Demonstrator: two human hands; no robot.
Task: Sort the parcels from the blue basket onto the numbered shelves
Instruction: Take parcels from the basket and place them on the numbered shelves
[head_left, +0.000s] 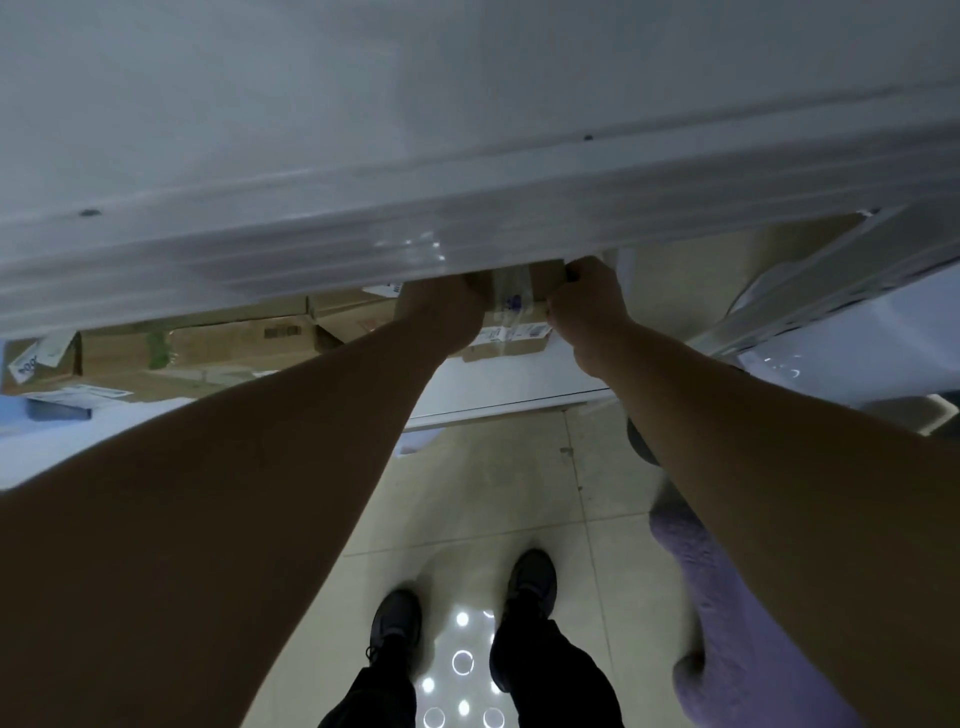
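Left hand (441, 312): at the left end of the parcel (514, 317), arm stretched forward. Only the back of the hand shows. The fingers seem to wrap over the box's far side, but the hand itself and the shelf lip hide them, so the grip is likely, not certain.

Right hand (589, 309): at the right end of the parcel. Its fingers (575, 275) are curled round the box's right edge, pressed close together and clamping the cardboard.

Parcel: small brown cardboard box held between the two sets of fingers. A clear tape strip runs across its top and white printed labels sit on the side nearest the wrists. Its far part is tucked under the lip of the upper shelf (467, 171).

Lower shelf (519, 384): white board directly beneath the fingers and the parcel. Whether the box rests on it or hangs just above it cannot be told.

Other boxes (234, 340): several brown cartons with labels, on the same level, lying left of the left-hand fingers; the nearest is just beside the left wrist.

Floor (493, 493): pale glossy tiles below the forearms, with lamp reflections.

Shoes (395, 623): a dark pair on the tiles, well back from the fingers.

Purple fabric (727, 597): fuzzy, under the right forearm.
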